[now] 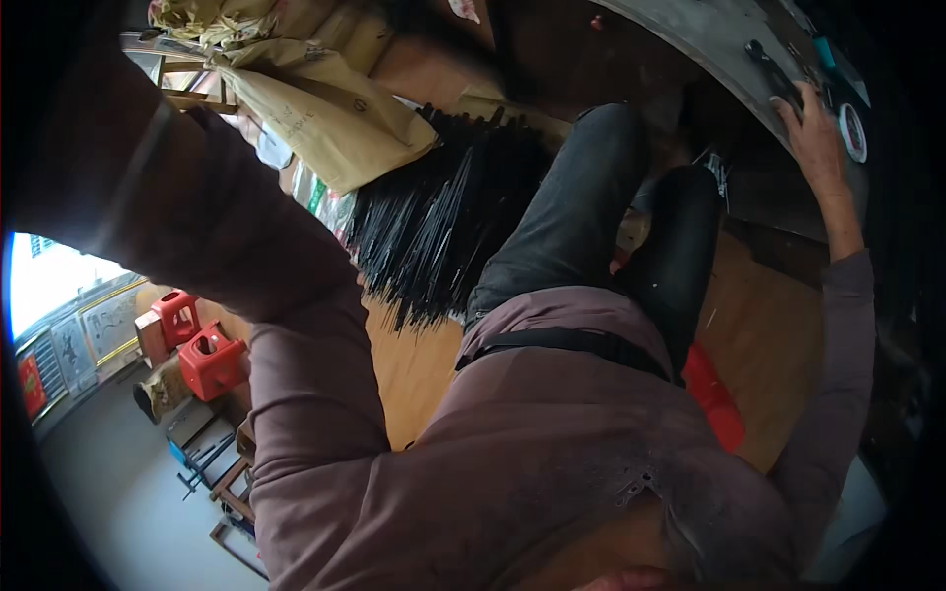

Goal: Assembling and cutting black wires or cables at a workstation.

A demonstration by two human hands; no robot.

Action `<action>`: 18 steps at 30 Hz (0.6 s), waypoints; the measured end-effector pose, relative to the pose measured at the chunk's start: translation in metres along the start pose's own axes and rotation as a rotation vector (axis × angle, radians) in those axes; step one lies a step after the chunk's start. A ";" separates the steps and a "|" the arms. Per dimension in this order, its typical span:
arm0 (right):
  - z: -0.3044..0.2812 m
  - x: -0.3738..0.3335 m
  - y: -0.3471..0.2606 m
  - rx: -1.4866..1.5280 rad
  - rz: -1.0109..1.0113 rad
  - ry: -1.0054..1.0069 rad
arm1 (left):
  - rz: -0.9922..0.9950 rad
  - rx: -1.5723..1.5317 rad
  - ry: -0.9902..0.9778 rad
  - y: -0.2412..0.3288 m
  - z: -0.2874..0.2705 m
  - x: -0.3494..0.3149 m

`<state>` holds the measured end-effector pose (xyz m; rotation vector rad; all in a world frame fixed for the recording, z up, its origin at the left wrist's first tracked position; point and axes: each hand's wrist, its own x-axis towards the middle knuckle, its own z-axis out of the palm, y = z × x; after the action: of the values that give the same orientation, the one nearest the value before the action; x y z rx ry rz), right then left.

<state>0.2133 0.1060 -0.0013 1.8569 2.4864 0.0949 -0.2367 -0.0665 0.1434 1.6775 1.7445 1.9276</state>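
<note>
Right hand [816, 143] is placed over the grey tabletop [709, 30], at the near end of a dark long-handled tool [774, 73]. Step judged: tool being picked up or set down. Next move, if a pickup, calls for thumb and fingers to be closed round the handle.

Long axis runs diagonally, rounded end pointed up-left, away from the hand. White tape roll [859, 138] lies just beside the hand. Thumb and forefinger are spread; pinch can't be confirmed, rim view being poor. Left fingers not shown, state can't be told.
</note>
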 end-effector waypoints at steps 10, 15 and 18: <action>0.030 0.022 0.033 -0.122 -0.323 0.498 | -0.095 0.455 -0.617 -0.252 0.142 -0.228; 0.019 0.002 0.029 0.024 -0.337 0.682 | -0.527 0.643 -0.758 -0.287 0.181 -0.265; 0.030 0.011 -0.009 0.170 -0.303 0.703 | -0.446 0.723 -0.704 -0.335 0.149 -0.291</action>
<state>0.2037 0.1152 -0.0322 1.6765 3.2982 0.6455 -0.2073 -0.0301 -0.3224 1.6009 2.2952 0.4318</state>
